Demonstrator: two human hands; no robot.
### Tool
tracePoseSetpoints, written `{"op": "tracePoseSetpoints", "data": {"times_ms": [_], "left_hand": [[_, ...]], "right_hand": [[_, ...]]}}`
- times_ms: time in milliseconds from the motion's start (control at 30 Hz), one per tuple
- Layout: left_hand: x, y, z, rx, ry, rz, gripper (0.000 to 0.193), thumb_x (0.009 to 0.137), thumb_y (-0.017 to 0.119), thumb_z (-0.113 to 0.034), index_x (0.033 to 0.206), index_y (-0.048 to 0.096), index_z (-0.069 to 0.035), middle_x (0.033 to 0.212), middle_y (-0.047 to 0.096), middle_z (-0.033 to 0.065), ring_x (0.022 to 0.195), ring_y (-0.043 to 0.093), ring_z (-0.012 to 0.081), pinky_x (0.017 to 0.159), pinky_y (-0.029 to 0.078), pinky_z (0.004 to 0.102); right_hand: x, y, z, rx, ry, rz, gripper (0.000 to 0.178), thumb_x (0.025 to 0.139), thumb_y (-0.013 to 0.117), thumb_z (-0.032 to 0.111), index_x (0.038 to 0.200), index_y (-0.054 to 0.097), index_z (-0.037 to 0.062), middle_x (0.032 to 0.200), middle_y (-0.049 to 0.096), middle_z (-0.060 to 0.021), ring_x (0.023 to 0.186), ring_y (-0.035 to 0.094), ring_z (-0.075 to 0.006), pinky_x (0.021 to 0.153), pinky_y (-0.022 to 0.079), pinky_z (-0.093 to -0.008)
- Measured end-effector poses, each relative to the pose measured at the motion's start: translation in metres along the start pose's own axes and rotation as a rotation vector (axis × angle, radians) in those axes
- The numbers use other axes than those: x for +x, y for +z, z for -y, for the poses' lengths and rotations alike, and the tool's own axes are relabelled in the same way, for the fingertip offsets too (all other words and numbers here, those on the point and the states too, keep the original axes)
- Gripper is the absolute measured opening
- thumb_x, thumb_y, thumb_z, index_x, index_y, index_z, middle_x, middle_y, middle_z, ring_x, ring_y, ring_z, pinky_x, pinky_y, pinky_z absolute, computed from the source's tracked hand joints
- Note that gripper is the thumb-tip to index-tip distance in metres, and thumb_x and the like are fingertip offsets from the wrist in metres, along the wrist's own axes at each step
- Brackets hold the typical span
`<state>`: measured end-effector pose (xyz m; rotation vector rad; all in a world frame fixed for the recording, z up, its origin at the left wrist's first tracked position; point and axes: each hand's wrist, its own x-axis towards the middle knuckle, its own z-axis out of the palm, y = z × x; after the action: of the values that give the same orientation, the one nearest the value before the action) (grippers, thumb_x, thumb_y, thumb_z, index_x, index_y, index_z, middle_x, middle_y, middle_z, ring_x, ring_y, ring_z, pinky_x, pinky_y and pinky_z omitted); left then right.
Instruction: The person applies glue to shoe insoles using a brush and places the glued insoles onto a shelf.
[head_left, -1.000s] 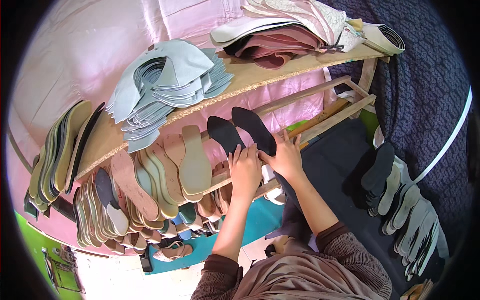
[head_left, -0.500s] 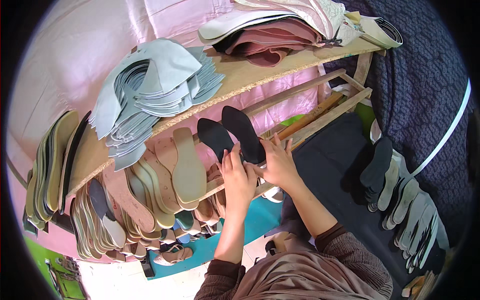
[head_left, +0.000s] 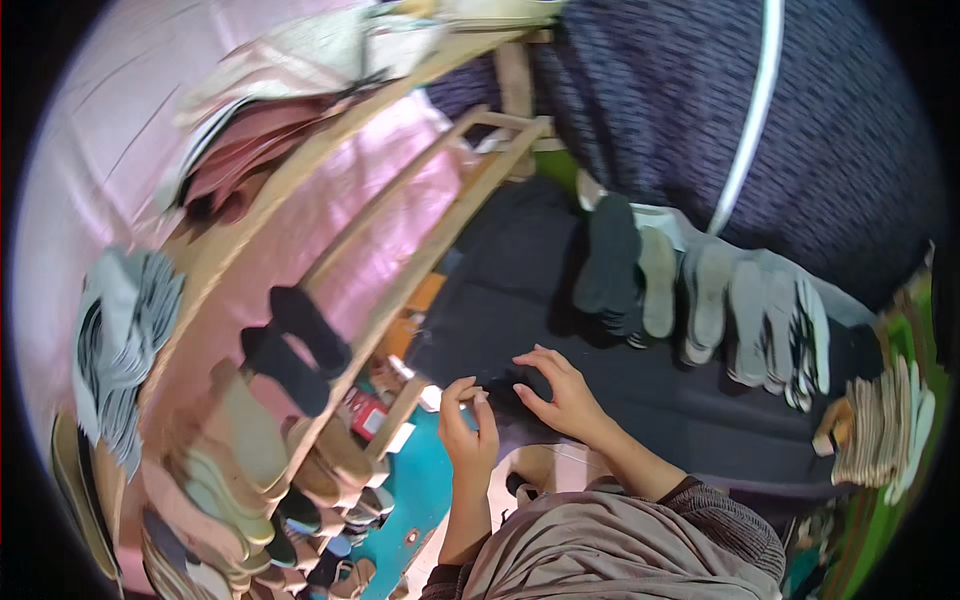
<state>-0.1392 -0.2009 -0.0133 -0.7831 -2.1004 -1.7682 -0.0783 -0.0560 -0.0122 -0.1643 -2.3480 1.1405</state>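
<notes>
My left hand (head_left: 468,435) is in the air just in front of the dark cloth, its fingers loosely curled with a gap to the thumb and nothing visible in them. To its right, my right hand (head_left: 565,400) has its fingers apart and is empty. Two black shoe insoles now rest apart from both hands: one black insole (head_left: 310,330) and a second black insole (head_left: 285,372) lean side by side on the wooden rack (head_left: 425,255) at left. Next to them, lower on the rack, stand beige insoles (head_left: 245,425).
A dark cloth-covered surface (head_left: 500,270) fills the middle. On it stand a dark insole stack (head_left: 610,265), grey insoles (head_left: 705,290) and a beige stack (head_left: 870,430) at right. Grey cut pieces (head_left: 125,340) and folded pink material (head_left: 250,155) lie on the upper shelf (head_left: 300,165).
Both hands have let go of the two black insoles, which now stand on the rack. The view has swung right, and the hands are now over by the dark cloth.
</notes>
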Motion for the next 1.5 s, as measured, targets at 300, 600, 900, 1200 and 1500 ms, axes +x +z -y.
{"op": "tracePoseSetpoints", "data": {"times_ms": [300,600,900,1200,1500], "left_hand": [[0.027,0.187,-0.036,0.234,0.277,0.273,0.034,0.084,0.058,-0.021,0.116,0.053,-0.009,0.114,0.053,0.0174,0.107,0.050,0.0334,0.089,0.040,0.0458],[0.074,0.261,-0.005,0.701,-0.047,0.378,0.060,0.076,0.068,-0.035,0.122,0.051,-0.001,0.115,0.057,0.0216,0.108,0.055,0.0355,0.089,0.045,0.0468],[0.032,0.261,-0.071,0.545,0.309,0.007,0.058,0.069,0.072,-0.024,0.115,0.051,0.005,0.098,0.061,0.0259,0.090,0.060,0.0402,0.080,0.048,0.0413],[-0.218,0.289,-0.219,-0.269,0.173,0.399,0.057,0.061,0.077,-0.003,0.111,0.051,0.004,0.108,0.055,0.0140,0.102,0.057,0.0243,0.093,0.045,0.0353],[-0.312,0.339,-0.208,-0.780,-0.486,1.030,0.051,0.087,0.055,-0.004,0.132,0.032,-0.003,0.120,0.046,0.0133,0.107,0.051,0.0194,0.092,0.040,0.0286]], "right_hand": [[-0.144,-0.171,-0.035,-0.193,0.269,-0.358,0.027,0.077,0.065,0.011,0.103,0.060,0.0053,0.107,0.058,-0.0185,0.107,0.054,-0.0365,0.088,0.044,-0.0406],[-0.286,-0.262,-0.049,-0.205,0.407,-0.484,0.023,0.076,0.063,0.007,0.099,0.061,0.0043,0.095,0.062,-0.0138,0.089,0.059,-0.0306,0.078,0.047,-0.0355],[-0.339,-0.307,-0.058,-0.152,0.458,-0.525,0.024,0.078,0.063,0.007,0.102,0.060,0.0034,0.097,0.062,-0.0126,0.091,0.061,-0.0245,0.078,0.048,-0.0324],[-0.312,-0.323,-0.066,0.876,0.337,-0.578,0.053,0.091,0.056,0.013,0.137,0.032,0.0011,0.122,0.052,-0.0148,0.108,0.055,-0.0178,0.093,0.042,-0.0293],[-0.354,-0.336,-0.094,0.332,0.435,-0.823,0.045,0.090,0.056,0.010,0.129,0.039,-0.0027,0.119,0.053,-0.0116,0.109,0.051,-0.0184,0.094,0.039,-0.0288]]}}
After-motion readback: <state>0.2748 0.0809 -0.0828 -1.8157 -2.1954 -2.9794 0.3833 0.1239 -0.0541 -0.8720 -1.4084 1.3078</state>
